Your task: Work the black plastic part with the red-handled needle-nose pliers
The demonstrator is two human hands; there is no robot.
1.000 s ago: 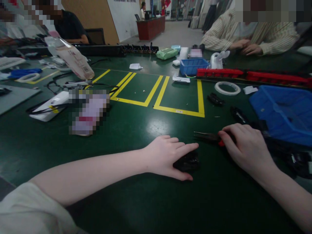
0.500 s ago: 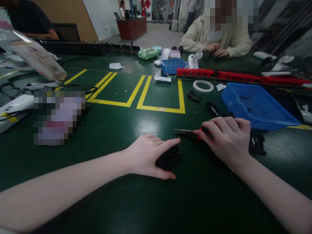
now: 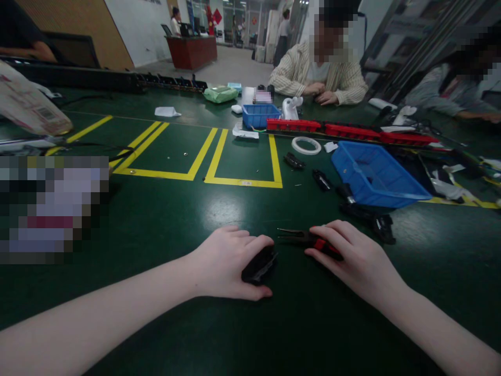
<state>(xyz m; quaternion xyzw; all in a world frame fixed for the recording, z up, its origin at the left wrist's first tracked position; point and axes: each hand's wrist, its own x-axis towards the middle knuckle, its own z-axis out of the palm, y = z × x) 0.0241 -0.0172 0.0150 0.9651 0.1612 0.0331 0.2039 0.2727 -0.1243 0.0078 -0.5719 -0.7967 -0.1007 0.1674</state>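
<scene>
My left hand (image 3: 227, 263) lies on the green table (image 3: 164, 219) with thumb and fingers closed around a small black plastic part (image 3: 258, 266). Just to its right, my right hand (image 3: 352, 258) grips red-handled needle-nose pliers (image 3: 309, 240), whose dark jaws point left toward the black part. The two hands are a short gap apart near the front middle of the table.
A blue tray (image 3: 376, 175) stands at the right with black parts (image 3: 368, 216) in front of it. Further back are a tape ring (image 3: 306, 145), a small blue bin (image 3: 259, 115) and red strips (image 3: 348, 129). Other people sit across the table. Yellow lines (image 3: 238, 181) mark the middle.
The camera view has swung right and tilted up. My right hand with the pliers has come closer to my left hand, which keeps hold of the black part.
</scene>
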